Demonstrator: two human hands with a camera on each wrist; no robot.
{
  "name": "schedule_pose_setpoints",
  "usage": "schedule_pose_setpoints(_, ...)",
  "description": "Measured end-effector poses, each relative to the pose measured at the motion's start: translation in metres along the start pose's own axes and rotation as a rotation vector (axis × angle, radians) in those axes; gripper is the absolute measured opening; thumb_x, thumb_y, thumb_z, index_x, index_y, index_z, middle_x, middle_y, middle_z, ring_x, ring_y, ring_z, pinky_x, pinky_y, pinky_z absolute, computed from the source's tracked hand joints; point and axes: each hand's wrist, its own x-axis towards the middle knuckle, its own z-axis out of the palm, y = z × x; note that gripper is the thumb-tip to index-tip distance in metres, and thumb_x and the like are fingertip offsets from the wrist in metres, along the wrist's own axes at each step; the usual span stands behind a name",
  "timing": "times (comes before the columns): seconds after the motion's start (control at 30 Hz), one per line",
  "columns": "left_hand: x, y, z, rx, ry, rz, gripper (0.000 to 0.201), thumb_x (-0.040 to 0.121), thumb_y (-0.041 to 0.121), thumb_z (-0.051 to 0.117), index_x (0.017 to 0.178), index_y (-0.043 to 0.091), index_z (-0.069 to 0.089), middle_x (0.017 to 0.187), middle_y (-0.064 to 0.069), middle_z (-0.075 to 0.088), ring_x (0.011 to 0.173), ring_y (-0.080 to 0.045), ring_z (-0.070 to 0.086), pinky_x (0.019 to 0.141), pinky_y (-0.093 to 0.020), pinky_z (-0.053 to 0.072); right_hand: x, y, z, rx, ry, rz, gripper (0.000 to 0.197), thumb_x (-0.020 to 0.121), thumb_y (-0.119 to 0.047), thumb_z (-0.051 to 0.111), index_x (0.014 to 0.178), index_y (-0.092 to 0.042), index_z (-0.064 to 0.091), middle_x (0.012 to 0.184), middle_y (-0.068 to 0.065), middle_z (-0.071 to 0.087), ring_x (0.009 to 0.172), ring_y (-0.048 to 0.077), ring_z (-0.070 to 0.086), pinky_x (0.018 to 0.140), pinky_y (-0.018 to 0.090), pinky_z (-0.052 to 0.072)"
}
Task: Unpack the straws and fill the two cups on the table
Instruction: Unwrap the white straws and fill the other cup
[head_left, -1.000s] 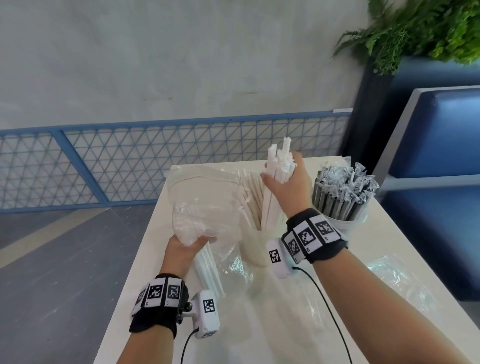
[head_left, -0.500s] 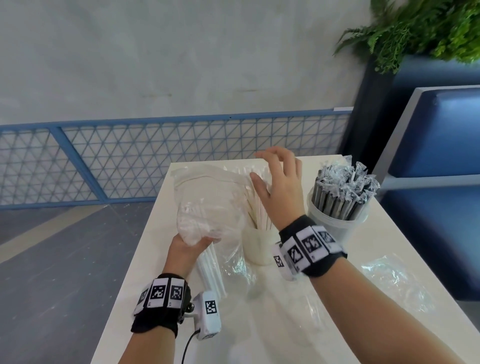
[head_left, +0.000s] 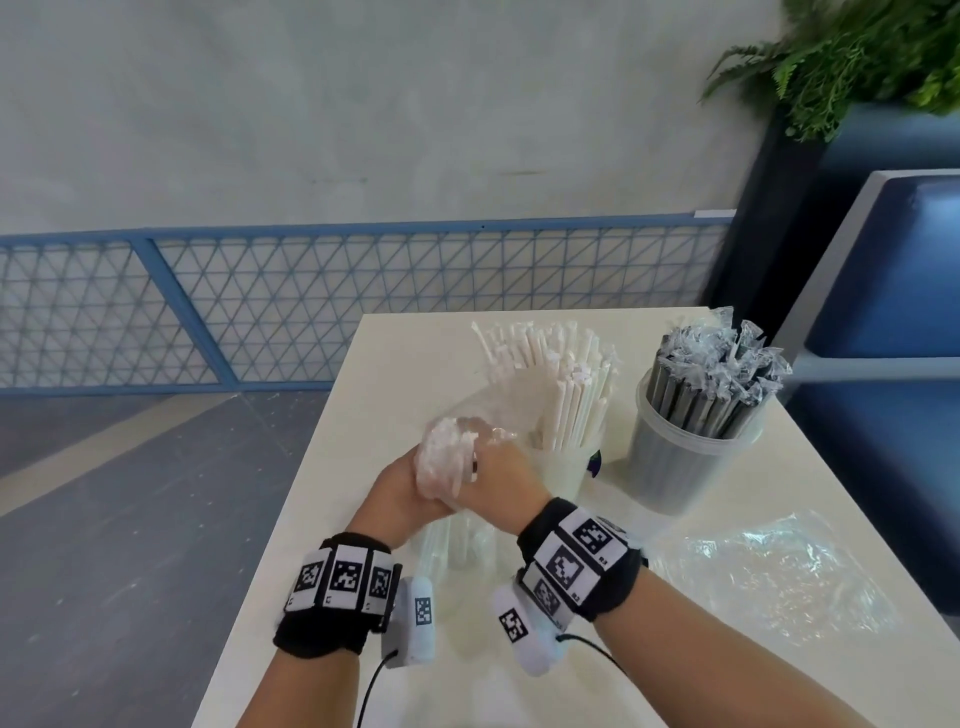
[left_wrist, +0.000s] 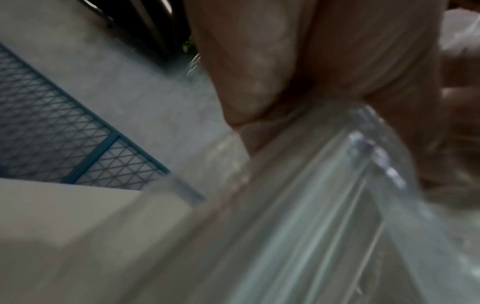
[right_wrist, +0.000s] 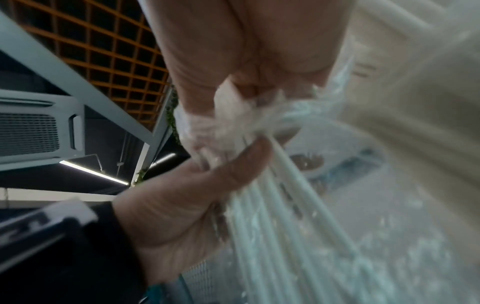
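A clear plastic bag (head_left: 445, 457) with a few white straws left in it hangs over the near table. My left hand (head_left: 402, 493) and my right hand (head_left: 501, 480) meet at its bunched top, and both grip it. In the right wrist view my fingers (right_wrist: 249, 61) pinch the crumpled plastic (right_wrist: 233, 117) above the white straws (right_wrist: 272, 226). Just behind my hands a white cup (head_left: 563, 470) holds a fan of white straws (head_left: 550, 374). To its right a clear cup (head_left: 685, 467) is full of black wrapped straws (head_left: 717, 374).
An empty crumpled plastic bag (head_left: 774, 571) lies on the cream table (head_left: 395, 364) at the right. A blue mesh railing (head_left: 311, 301) runs behind the table. A blue bench (head_left: 893, 291) and a plant (head_left: 857, 52) stand at the right.
My right hand let go of the white straws in the white cup and came back to the bag. Both hands now hold the bag's bunched top, lower and nearer me.
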Motion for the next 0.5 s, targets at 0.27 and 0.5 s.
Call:
schedule_pose_setpoints(0.27, 0.001, 0.007, 0.006, 0.236, -0.175, 0.071, 0.03, 0.071, 0.004, 0.076, 0.075, 0.027, 0.057, 0.075, 0.016, 0.056, 0.075, 0.0, 0.057, 0.065, -0.001, 0.041, -0.005, 0.01, 0.024, 0.188, 0.407, 0.061, 0.024, 0.075, -0.033, 0.073, 0.083, -0.013, 0.062, 0.073, -0.004, 0.061, 0.063, 0.002, 0.052, 0.053, 0.004, 0.039)
schedule_pose_setpoints(0.5, 0.0, -0.014, 0.003, -0.163, -0.151, -0.089, 0.049, 0.056, 0.024, 0.081, 0.101, 0.016, 0.063, 0.09, 0.0, 0.07, 0.089, -0.018, 0.065, 0.077, -0.027, 0.051, -0.003, 0.003, -0.005, 0.545, 0.286, -0.095, 0.018, 0.09, -0.014, 0.055, 0.091, 0.004, 0.057, 0.074, -0.004, 0.06, 0.075, 0.013, 0.06, 0.074, 0.023, 0.048)
